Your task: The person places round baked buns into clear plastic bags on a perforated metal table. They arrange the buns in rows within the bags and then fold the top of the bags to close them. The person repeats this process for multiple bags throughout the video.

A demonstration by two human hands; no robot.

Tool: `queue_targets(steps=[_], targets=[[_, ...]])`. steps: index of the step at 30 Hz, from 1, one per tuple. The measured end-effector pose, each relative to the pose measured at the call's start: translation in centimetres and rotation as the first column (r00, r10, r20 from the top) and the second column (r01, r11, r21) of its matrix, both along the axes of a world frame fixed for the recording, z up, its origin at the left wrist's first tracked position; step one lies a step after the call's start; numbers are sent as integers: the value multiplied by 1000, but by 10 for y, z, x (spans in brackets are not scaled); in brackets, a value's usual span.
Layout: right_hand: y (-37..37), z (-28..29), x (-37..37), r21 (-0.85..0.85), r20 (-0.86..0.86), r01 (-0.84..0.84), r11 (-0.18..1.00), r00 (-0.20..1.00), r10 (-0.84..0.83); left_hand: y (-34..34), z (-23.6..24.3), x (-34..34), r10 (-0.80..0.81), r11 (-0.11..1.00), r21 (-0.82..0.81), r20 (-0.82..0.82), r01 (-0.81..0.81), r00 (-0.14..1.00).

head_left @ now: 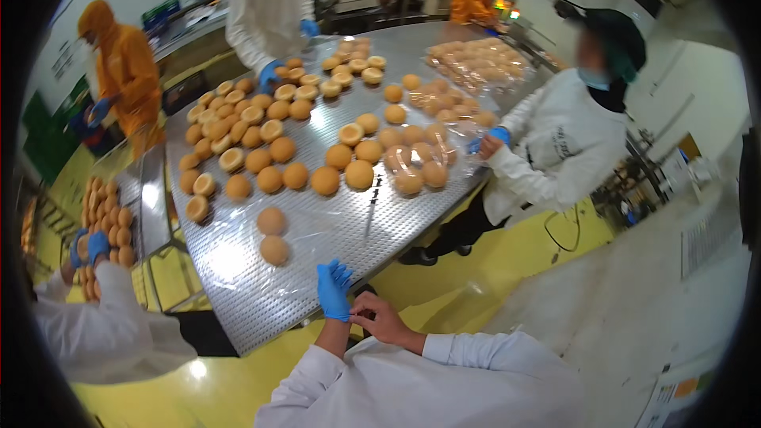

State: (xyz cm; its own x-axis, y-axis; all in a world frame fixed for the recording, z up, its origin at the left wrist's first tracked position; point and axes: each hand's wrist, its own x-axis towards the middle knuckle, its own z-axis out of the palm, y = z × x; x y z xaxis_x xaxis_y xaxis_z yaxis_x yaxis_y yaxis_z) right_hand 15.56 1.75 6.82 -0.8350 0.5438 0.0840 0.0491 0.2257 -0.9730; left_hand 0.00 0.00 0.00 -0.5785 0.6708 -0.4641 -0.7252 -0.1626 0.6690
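My left hand (334,289) wears a blue glove and is held out at the near edge of the metal table (238,309), its fingers loosely bent and apart. My bare right hand (374,317) pinches the glove's cuff (347,315) at my left wrist. Just beyond them a clear plastic bag (309,252) lies on the table with two round buns (273,250) at it. Loose buns (295,176) cover the middle and left of the table, some showing paler undersides. Bagged buns (412,165) lie to the right, with more bags (476,63) at the back right.
Co-workers stand round the table: one in white at the back (265,12), one at the right (555,150), and two in orange (127,79) farther back. At left another's gloved hands (97,247) handle buns on a rack. Yellow floor (420,301) shows below.
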Motion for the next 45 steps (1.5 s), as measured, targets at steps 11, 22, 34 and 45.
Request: queue_targets(steps=[11,22,34,45], targets=[[-18,-19,18,-436,-194,186,881,936,-293,10,30,36,-332,939,-86,23,333,943],[32,-25,-7,454,-179,627,633,760,-624,22,24,58,-172,982,50,-159,182,972],[25,47,-40,285,-22,257,924,965,-262,-36,123,42,-64,951,302,-13,65,998],[23,33,12,-656,111,207,726,978,-179,-50,83,56,-309,951,-242,-774,192,553]])
